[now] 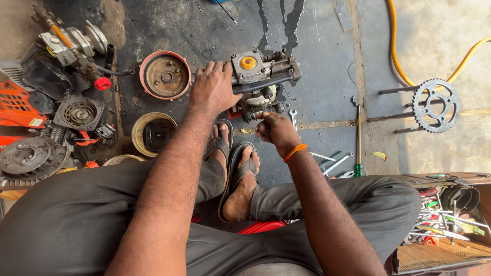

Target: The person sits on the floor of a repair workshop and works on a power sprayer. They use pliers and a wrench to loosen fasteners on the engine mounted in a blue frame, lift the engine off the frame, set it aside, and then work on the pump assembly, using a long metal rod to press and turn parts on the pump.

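Head view looks down on an oily concrete floor point(327, 56) where a small engine part point(262, 76) lies in front of the person's sandalled feet. Left hand point(214, 88) grips its left side, fingers closed over the top. Right hand point(276, 130) touches its lower edge, fingers pinched together; what they hold, I cannot tell. A spanner point(293, 118) lies just beside.
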